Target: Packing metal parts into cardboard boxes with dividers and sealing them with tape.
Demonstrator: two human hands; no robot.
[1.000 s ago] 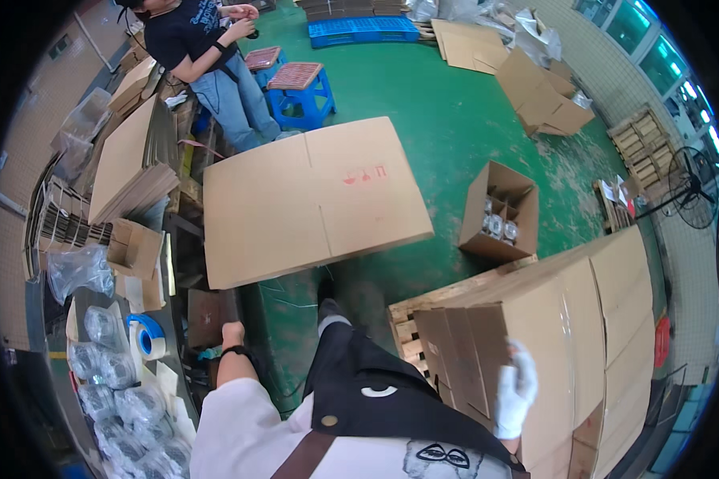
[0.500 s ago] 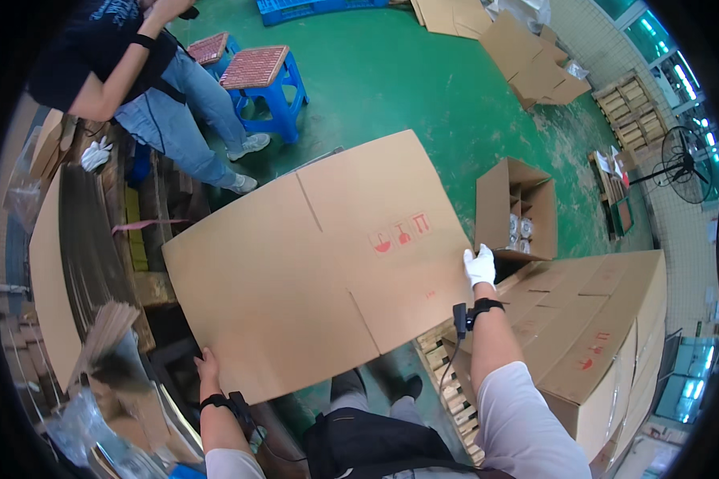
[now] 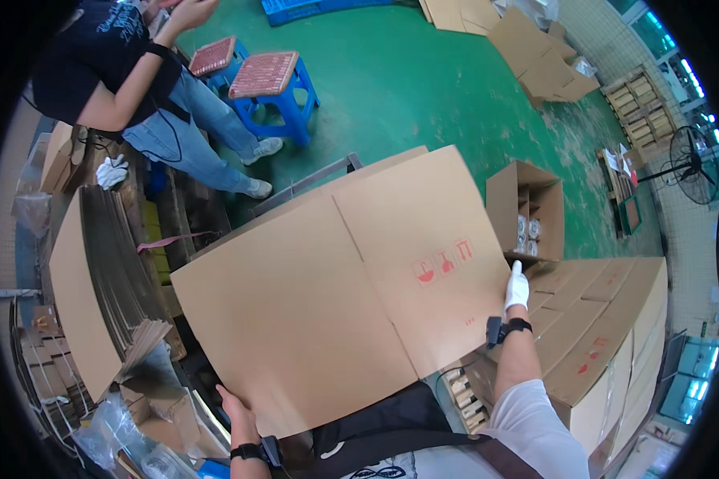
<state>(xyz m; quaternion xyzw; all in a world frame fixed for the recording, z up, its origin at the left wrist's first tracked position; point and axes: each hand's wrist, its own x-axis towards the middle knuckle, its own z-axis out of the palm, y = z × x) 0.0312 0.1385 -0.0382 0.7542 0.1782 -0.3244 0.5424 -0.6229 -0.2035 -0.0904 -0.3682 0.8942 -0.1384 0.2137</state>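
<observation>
A large flattened cardboard carton [image 3: 295, 319] with red handling marks lies across the space in front of me, creased and slit across its middle. My left hand [image 3: 241, 415], bare, grips its near left corner, the fingertips partly hidden along the edge. On the right edge is my right hand [image 3: 517, 289] in a white glove, thumb pointing up and the other fingers partly hidden at the board. A second cardboard layer shows along the carton's far edge; whether it belongs to the same carton, I cannot tell.
A stack of flat cardboard [image 3: 108, 271] stands on the left. Right of the carton are an open divided box [image 3: 539, 180] with jars or cans inside and packed cartons [image 3: 599, 319]. A person [image 3: 128, 80] stands far left, beside blue stools [image 3: 284, 104]. A fan [image 3: 685, 164] is far right.
The flattened carton and both my hands have shifted right and closer to my body. A second layer and a grey metal frame now show beyond its far edge. The person's hands have lowered slightly.
</observation>
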